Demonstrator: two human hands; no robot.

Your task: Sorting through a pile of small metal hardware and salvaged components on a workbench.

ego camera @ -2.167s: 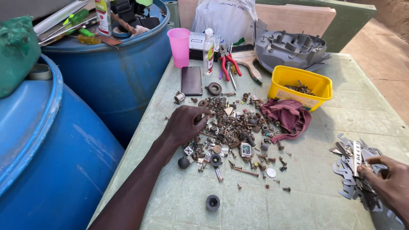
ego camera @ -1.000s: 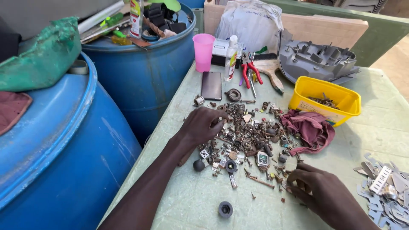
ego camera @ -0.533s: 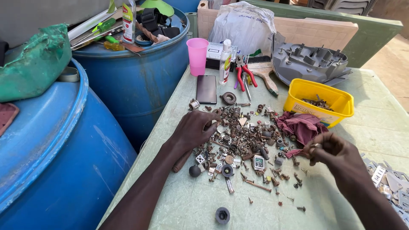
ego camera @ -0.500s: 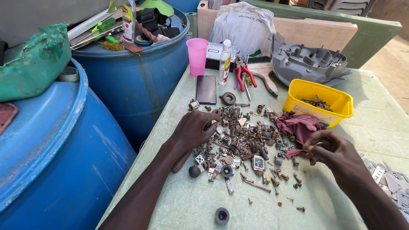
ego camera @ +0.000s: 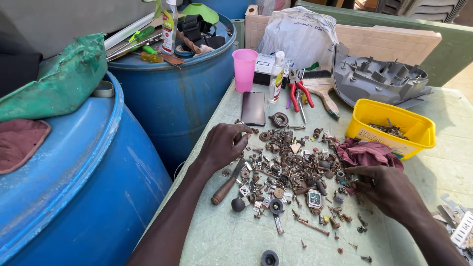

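Fingers (ego camera: 235,140) of the left hand (ego camera: 222,146) curled loosely, tips down on the left edge of the scrap heap (ego camera: 290,170) mid-frame, pinching nothing that shows. Fingers (ego camera: 358,172) of the right hand (ego camera: 389,191) spread flat and low at the heap's right edge, just below the maroon rag (ego camera: 367,153); possibly something small under the tips, but too hidden to tell. Just beside the left hand, lower left of the heap, a wooden-handled tool (ego camera: 227,181). Further out, upper right, a yellow tub (ego camera: 391,125) with only a few bits inside. Sorting apparently at an early stage: nearly all rusty screws, nuts and washers still mixed on the green table (ego camera: 221,236). Above the heap, a dark phone (ego camera: 253,108), red pliers (ego camera: 299,92), a pink cup (ego camera: 245,69).
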